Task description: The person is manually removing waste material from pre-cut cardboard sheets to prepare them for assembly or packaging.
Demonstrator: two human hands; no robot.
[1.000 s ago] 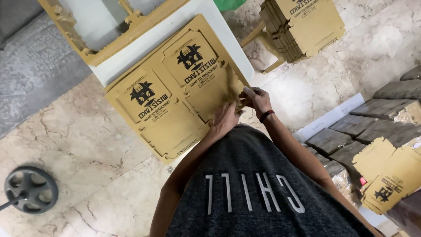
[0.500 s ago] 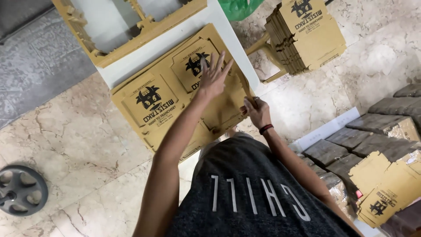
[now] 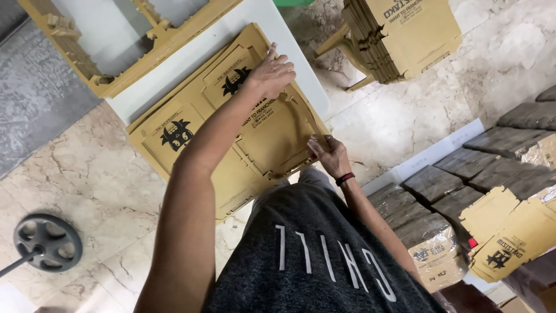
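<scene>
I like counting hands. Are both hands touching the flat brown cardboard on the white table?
Yes, the left hand presses on the flat cardboard sheet while the right hand grips its edge.

Two hands: left hand [image 3: 272,72], right hand [image 3: 329,155]. One flat cardboard sheet [image 3: 231,127]. One stack of folded cartons [image 3: 399,32]. One black wheel [image 3: 46,242].

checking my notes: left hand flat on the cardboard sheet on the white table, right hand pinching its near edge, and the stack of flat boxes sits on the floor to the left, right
One thing is off. The stack of flat boxes sits to the right, on a stool past the table's right edge, as the head view shows. The rest holds: left hand flat on the cardboard sheet, right hand pinching its near edge.
</scene>
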